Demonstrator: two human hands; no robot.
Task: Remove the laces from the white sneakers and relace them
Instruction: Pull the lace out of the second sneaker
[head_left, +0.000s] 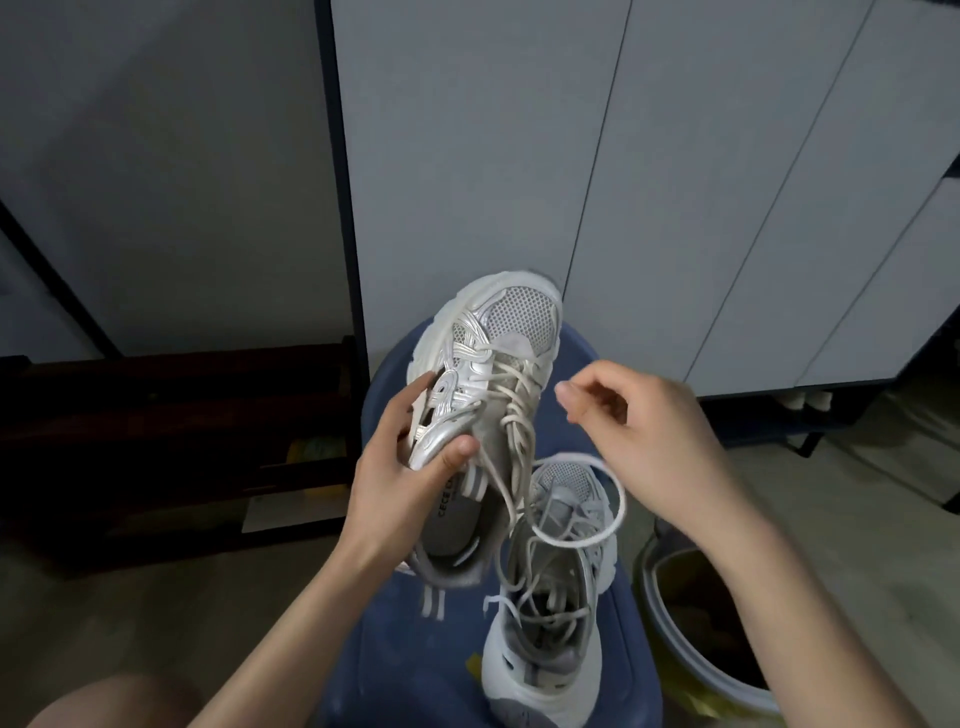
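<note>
Above a blue plastic stool (395, 649), the left hand (400, 467) grips a white sneaker (483, 405) by its side, thumb pressed on the silver collar, toe tipped up and away. Its loosened lace (511, 415) hangs in loops. The right hand (639, 421) hovers just beside it, fingers curled, pinching a lace strand. On the stool stands the second sneaker (550, 613), its laces slack. A bucket (696, 639) sits at the right
</note>
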